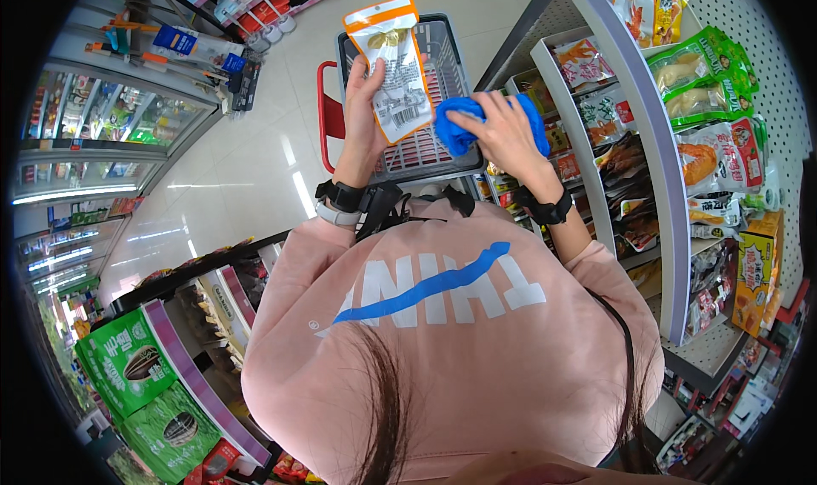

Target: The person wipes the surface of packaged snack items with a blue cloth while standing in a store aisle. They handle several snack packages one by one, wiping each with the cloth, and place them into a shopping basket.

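Note:
My left hand (365, 105) grips a white snack pouch (401, 96) with an orange border by its left side. The pouch bears print and a barcode, and a hang hole shows at its top end. Under my right hand (504, 127) is a bunched blue cloth (461, 131), held close to the pouch's lower right edge. Whether the cloth touches the pouch I cannot tell. Below both hands stands a grey plastic shopping basket (453, 44) with slatted sides and a red handle (330, 115).
To the right rises a shelf unit (670, 230) with several packaged snacks, including green bags (702, 80) and a yellow box (756, 274). Glass-fronted coolers (115, 108) line the left. At lower left, green seed bags (127, 364) sit on another shelf. Mops or brushes (172, 41) stand at upper left.

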`<state>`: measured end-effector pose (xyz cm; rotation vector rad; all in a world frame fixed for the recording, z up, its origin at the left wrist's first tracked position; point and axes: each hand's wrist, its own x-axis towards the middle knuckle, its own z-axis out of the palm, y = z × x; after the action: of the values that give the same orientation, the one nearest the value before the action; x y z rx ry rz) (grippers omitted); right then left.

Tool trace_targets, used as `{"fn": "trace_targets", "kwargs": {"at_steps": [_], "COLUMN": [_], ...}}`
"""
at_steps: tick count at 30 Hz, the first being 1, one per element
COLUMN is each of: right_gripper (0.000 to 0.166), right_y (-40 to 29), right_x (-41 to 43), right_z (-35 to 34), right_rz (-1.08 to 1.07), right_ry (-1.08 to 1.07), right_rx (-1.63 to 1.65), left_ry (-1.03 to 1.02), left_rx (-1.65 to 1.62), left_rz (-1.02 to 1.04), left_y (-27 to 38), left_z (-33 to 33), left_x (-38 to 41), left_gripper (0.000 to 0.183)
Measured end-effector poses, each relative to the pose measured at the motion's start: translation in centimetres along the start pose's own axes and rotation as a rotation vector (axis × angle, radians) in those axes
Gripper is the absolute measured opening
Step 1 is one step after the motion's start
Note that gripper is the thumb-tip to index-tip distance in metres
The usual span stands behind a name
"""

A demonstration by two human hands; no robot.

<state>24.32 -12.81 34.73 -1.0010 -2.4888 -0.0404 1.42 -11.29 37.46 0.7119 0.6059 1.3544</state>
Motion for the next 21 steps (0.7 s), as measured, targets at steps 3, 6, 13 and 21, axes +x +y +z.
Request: {"fn": "trace_targets", "kwargs": {"at_steps": [3,6,13,21], "right_gripper": [0.054,0.061,0.066,0.063], "right_y": [1.2,1.6,2.0,1.9], "right_x": [-0.7,-0.9,-1.6,-1.4], "right_z": [-0.2,-0.8,-0.3,-0.7], "right_rz": [0.167,0.294,0.361,0.372], "right_ry": [0.033,0.165,0.300,0.399], "right_rx": [0.006,0.038,0.132,0.266], "left_ry": [-0.006,-0.016,-0.126,-0.189], "left_rx": [-0.096,-0.082,-0.076,-0.086], "left_rz": [-0.025,-0.067,-0.147,-0.199], "left_y": [0.2,0.1,-0.5,-1.0], "left_z": [0.5,1.3,2.3,1.9], "left_x": [-0.2,-0.7,-1.6,-1.7], "left_gripper": [0.035,0.036,0.043,0.047]}}
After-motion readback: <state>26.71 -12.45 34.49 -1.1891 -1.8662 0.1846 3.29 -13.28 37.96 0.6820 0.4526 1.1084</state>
